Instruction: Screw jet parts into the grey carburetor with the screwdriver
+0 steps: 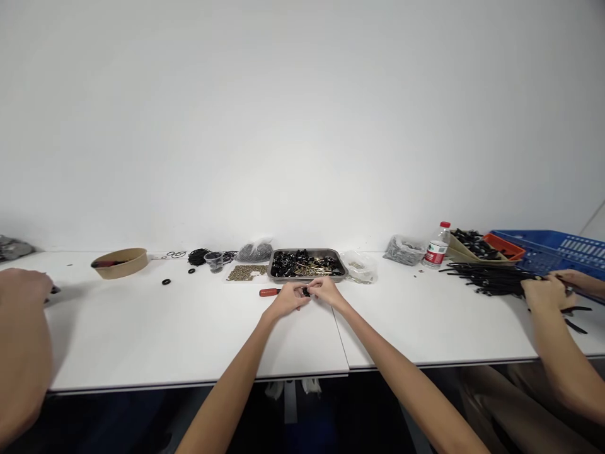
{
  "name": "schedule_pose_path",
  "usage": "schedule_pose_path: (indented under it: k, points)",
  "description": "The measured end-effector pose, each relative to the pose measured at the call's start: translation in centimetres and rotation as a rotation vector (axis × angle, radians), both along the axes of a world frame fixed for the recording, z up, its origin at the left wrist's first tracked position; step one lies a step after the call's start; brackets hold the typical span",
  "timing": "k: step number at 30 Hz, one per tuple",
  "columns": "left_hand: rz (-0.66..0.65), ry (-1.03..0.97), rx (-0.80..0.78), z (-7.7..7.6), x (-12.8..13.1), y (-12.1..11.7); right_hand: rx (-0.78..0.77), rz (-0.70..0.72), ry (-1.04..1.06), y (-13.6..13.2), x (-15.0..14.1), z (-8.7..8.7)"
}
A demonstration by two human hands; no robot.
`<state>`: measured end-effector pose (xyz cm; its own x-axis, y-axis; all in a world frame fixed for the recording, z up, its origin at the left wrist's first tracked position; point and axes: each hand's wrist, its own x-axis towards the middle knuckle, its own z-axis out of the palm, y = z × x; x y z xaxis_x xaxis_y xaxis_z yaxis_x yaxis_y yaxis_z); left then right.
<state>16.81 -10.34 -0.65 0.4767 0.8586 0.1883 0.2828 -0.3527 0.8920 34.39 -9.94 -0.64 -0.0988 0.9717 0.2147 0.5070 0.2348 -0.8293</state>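
Observation:
My left hand (289, 299) and my right hand (325, 292) meet over the white table. Between their fingertips is a small black part (305, 292), too small to name and partly hidden by the fingers. Both hands are closed on it. Just left of my left hand lies a screwdriver with a red handle (268, 292); its far end is hidden by the hand. Right behind my hands stands a metal tray (271, 275) with many black parts (295, 260) and brass-coloured screws (319, 266).
Small brass pieces (246, 272) and a bag of grey parts (255, 251) lie left of the tray. A bottle (437, 244) stands to the right. There, a co-worker's hands (548, 293) hold black strips (491, 277) near a blue basket (558, 252). Another person's arm (21, 340) is at left.

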Motion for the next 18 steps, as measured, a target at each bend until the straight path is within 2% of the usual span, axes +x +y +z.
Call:
schedule_pose_path:
  k: [3, 5, 8, 13, 18]
  points:
    - [0.017, -0.034, -0.046, -0.5, -0.1, 0.3, -0.018, 0.019, 0.008, -0.3, -0.2, -0.8]
    - [0.031, -0.065, -0.087, -0.6, -0.1, 0.6, -0.028, 0.029, -0.018, -0.3, 0.1, -0.5]
    - [0.039, -0.092, -0.155, -0.8, -0.2, 1.0, -0.031, 0.005, -0.096, 0.6, 1.6, 0.7]
    - [0.048, -0.101, -0.217, -0.8, -0.5, 1.3, -0.036, -0.128, -0.293, 3.8, 5.7, 3.2]
    - [0.049, -0.114, -0.226, -1.0, -0.7, 1.4, -0.071, -0.093, -0.472, 6.6, 6.7, 3.8]
